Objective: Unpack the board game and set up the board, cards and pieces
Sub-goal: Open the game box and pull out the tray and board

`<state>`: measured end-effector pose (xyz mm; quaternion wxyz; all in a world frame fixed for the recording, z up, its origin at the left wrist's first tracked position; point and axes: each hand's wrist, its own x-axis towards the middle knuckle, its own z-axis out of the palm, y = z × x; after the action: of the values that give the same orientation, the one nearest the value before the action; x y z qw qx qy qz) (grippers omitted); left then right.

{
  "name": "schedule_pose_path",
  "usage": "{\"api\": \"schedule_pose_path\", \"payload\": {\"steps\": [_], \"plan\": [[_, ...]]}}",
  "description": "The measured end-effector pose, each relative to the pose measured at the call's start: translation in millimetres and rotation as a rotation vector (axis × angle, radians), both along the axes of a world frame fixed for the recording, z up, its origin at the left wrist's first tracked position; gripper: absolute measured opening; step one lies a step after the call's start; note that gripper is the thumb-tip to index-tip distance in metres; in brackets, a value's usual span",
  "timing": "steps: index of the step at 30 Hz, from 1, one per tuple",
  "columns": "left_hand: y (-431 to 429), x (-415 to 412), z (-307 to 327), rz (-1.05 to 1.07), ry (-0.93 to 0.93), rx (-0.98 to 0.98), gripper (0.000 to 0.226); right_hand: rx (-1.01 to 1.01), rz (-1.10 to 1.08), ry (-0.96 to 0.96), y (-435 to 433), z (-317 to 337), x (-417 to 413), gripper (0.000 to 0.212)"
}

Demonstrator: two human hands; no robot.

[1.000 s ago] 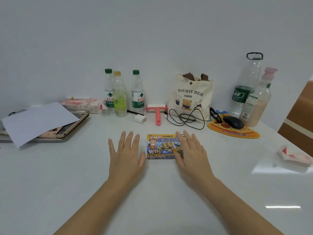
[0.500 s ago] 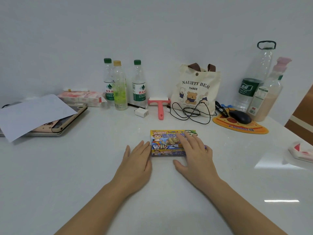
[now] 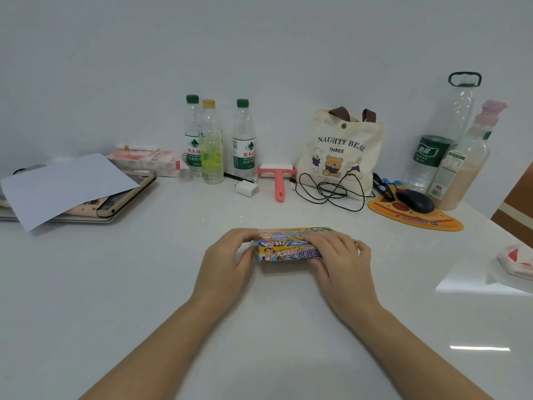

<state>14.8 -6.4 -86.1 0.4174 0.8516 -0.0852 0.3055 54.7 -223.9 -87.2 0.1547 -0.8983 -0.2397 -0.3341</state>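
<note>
Small game box, yellow-blue with cartoon art and Chinese lettering, at the middle of a glossy white table. Gripped at both ends: left hand curled round one, right hand clasped over the other. Plain pale wall behind.

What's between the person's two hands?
The colourful game box, gripped by the left hand at its end and the right hand over its top; head view.

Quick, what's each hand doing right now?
Left hand: grips the game box at its left end.
Right hand: grips the same box, fingers over its top.
</note>
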Motion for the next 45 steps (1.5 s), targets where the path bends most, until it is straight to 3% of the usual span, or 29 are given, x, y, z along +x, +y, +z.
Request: {"api": "schedule_pose_path", "payload": {"steps": [10,23,39,45], "plan": [[9.1,-0.2,-1.2,0.031,-0.095,0.300,0.041,0.040,0.014,-0.005,-4.0,-0.4,0.1,0.038],[19.7,6.3,3.5,0.101,-0.329,0.606,0.025,0.057,0.077,-0.006,-6.6,-0.3,4.3,0.037],[19.1,3.6,8.9,0.111,-0.340,0.589,0.034,0.020,0.083,0.017,-5.7,-2.1,3.8,0.038],[15.6,1.2,3.3,0.099,-0.144,0.351,0.028,0.012,0.131,0.041,-3.1,-3.4,4.2,0.037]]}}
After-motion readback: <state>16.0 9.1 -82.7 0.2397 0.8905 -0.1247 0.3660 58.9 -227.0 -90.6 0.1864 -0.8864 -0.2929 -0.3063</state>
